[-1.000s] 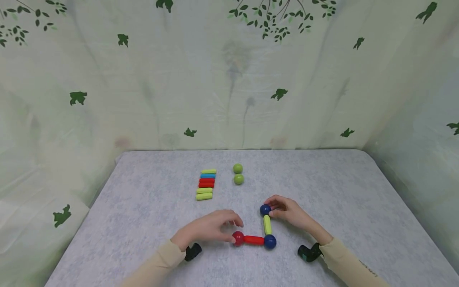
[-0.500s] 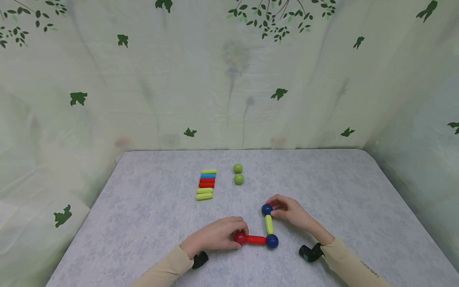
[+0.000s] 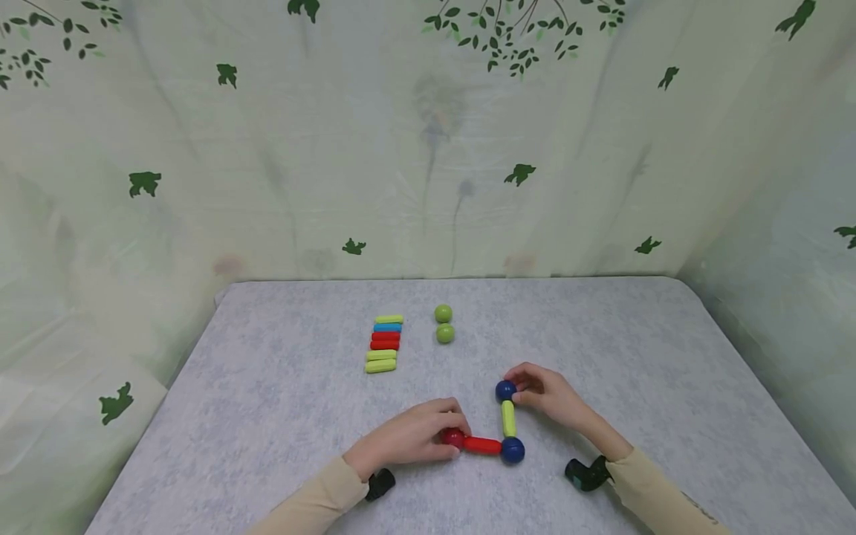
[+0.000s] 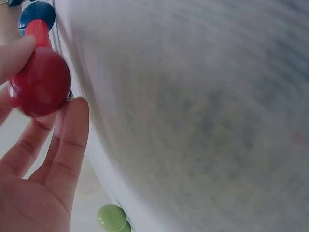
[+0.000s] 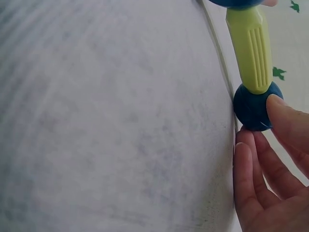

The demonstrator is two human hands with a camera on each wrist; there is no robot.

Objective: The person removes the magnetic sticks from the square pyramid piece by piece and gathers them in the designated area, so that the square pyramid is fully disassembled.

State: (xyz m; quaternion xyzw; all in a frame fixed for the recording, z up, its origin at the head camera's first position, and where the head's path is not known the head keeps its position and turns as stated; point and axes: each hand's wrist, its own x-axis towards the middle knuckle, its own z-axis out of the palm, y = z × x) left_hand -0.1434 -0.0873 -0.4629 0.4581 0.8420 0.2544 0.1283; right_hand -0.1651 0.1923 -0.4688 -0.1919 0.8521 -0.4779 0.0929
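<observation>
An L-shaped chain of balls and rods lies on the table in front of me. My left hand (image 3: 417, 435) holds the red ball (image 4: 43, 82) at its left end between thumb and fingers. From that ball a red rod (image 3: 483, 445) runs right to a blue corner ball (image 3: 513, 450). A yellow-green rod (image 5: 251, 50) leads away from the corner to the far blue ball (image 5: 256, 108). My right hand (image 3: 550, 397) pinches this far ball from its right side, the thumb against it in the right wrist view.
Several loose rods lie in a row farther back: yellow-green rods (image 3: 380, 365), red rods (image 3: 385, 345) and a blue rod (image 3: 388, 327). Right of them sit two green balls (image 3: 444, 333). A printed cloth (image 3: 428, 148) hangs behind the table's far edge.
My left fingers have come down around the red ball. The whole chain has slid a little to the right, with both hands moving along.
</observation>
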